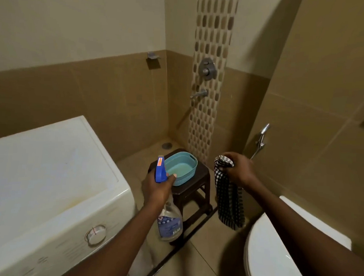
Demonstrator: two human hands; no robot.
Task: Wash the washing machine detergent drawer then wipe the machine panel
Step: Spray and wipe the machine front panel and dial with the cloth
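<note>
Hands both occupied. The left hand (pixel 157 188) grips a spray bottle (pixel 170 222) by its neck at frame centre, blue trigger head uppermost, evidently ready for spraying. The right hand (pixel 238 170), centre right, clutches a checked cloth (pixel 229 203) bunched at the top, the rest hanging free for wiping. The machine panel (pixel 70 247), with its dial (pixel 95 234), lies lower left, touched by neither hand. No detergent drawer can be made out. Beyond the hands a teal basin (pixel 181 167), seemingly holding water, sits on a dark stool (pixel 197 192), presumably for washing.

Two hands are showing, left hand (pixel 157 188) and right hand (pixel 238 170), plus one washing machine (pixel 52 174), one spray bottle (pixel 170 222), one checked cloth (pixel 229 201), one basin (pixel 186 177), one stool (pixel 198 187), one toilet (pixel 272 254).
</note>
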